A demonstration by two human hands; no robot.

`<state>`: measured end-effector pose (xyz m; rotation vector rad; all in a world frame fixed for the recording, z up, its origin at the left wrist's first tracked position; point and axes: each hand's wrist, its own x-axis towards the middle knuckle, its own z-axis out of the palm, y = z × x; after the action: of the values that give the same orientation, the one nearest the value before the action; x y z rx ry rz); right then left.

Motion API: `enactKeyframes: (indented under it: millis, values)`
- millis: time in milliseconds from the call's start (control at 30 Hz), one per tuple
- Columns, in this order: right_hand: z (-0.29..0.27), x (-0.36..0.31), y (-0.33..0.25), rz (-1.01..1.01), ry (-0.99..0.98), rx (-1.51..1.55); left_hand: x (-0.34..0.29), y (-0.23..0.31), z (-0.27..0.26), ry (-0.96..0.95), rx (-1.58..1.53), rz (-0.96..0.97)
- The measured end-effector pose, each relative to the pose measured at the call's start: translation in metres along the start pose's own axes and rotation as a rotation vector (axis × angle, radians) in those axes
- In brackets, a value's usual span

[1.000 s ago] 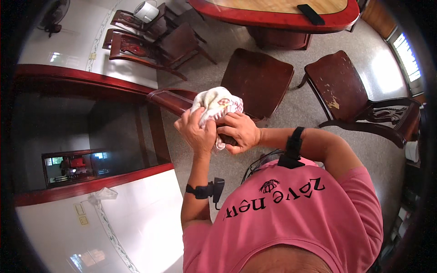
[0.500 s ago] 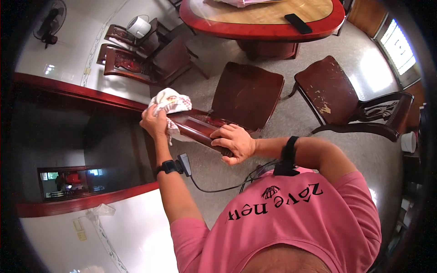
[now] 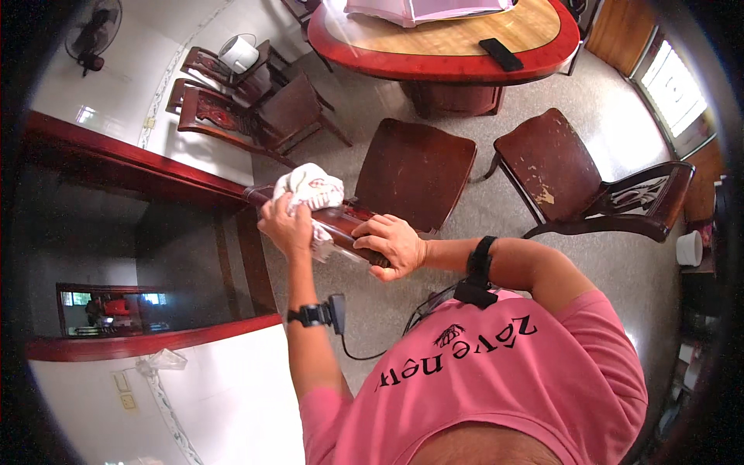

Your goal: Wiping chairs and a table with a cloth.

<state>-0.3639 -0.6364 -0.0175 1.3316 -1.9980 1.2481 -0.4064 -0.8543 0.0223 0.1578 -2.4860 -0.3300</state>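
Note:
A dark brown wooden chair (image 3: 417, 172) stands before me, its backrest toward me. My left hand (image 3: 287, 226) is closed on a white cloth (image 3: 311, 186) with a coloured pattern. The bunched cloth lies over the backrest's top edge, and a corner hangs down on the near side. My right hand (image 3: 394, 244) is wrapped over the right end of the same backrest, thumb on the near side and fingers on top.
A second brown chair (image 3: 554, 167) with worn patches stands to the right. Behind is a red-rimmed table (image 3: 341, 58) bearing a black phone (image 3: 501, 54) and a pink mesh cover (image 3: 426, 9). More chairs (image 3: 225, 108) and a white bucket (image 3: 238, 53) are at far left, beside a red-framed dark panel (image 3: 194, 256).
My left hand and the cloth have slid right along the backrest, closer to my right hand. The right hand keeps its hold, and the whole view has shifted slightly.

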Motion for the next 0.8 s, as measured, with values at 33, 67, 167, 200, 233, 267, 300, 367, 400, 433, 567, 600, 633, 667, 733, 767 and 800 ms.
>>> enactKeyframes:
  millis: [33, 67, 167, 200, 233, 267, 300, 367, 400, 433, 567, 600, 633, 667, 733, 767, 800]
  values:
    - [0.001, 0.002, -0.002, -0.005, 0.004, 0.009, -0.012, 0.006, -0.007, 0.026, -0.048, 0.009]
    - [0.002, 0.003, -0.005, -0.009, 0.006, 0.016, -0.026, 0.015, -0.013, 0.052, -0.099, 0.018]
    - [0.002, 0.002, -0.003, -0.008, 0.024, 0.014, -0.056, 0.051, -0.022, 0.026, -0.213, -0.048]
    - [0.003, 0.001, -0.001, -0.013, 0.021, 0.011, -0.065, 0.054, -0.02, 0.084, -0.218, 0.043]
    - [0.003, 0.0, 0.0, 0.0, 0.022, 0.023, -0.073, 0.06, -0.021, 0.075, -0.235, 0.057]
    - [0.003, -0.002, 0.001, 0.013, 0.022, 0.034, -0.079, 0.066, -0.024, 0.065, -0.252, 0.071]
    - [0.002, -0.002, 0.0, 0.02, 0.008, 0.047, -0.083, 0.07, -0.024, 0.074, -0.279, 0.056]
    - [0.002, -0.002, 0.001, 0.009, 0.021, 0.041, -0.085, 0.066, -0.02, 0.105, -0.307, 0.078]
    - [0.002, -0.002, 0.001, -0.001, 0.037, 0.041, -0.084, 0.063, -0.018, 0.133, -0.329, 0.1]
    - [0.002, -0.001, -0.001, -0.005, 0.045, 0.04, -0.081, 0.06, -0.016, 0.165, -0.281, 0.13]
    - [0.004, -0.001, -0.001, 0.008, 0.007, 0.048, -0.051, 0.046, -0.025, 0.025, -0.134, 0.06]
    - [0.004, 0.0, -0.002, 0.013, 0.008, 0.041, -0.042, 0.042, -0.026, 0.008, -0.121, 0.008]
    - [0.004, 0.0, -0.003, 0.018, 0.005, 0.051, -0.031, 0.032, -0.024, 0.006, -0.102, -0.007]
    - [0.003, 0.001, -0.003, 0.022, 0.002, 0.059, -0.019, 0.021, -0.022, 0.005, -0.086, -0.02]
    - [0.004, -0.001, 0.0, 0.023, -0.002, 0.053, 0.005, 0.004, -0.013, -0.055, -0.034, -0.092]
    - [0.002, -0.002, 0.002, 0.025, 0.002, 0.045, 0.016, -0.005, -0.004, -0.036, -0.051, -0.086]
    - [0.003, -0.001, 0.0, 0.017, 0.002, 0.049, 0.024, -0.015, -0.003, -0.051, -0.011, -0.106]
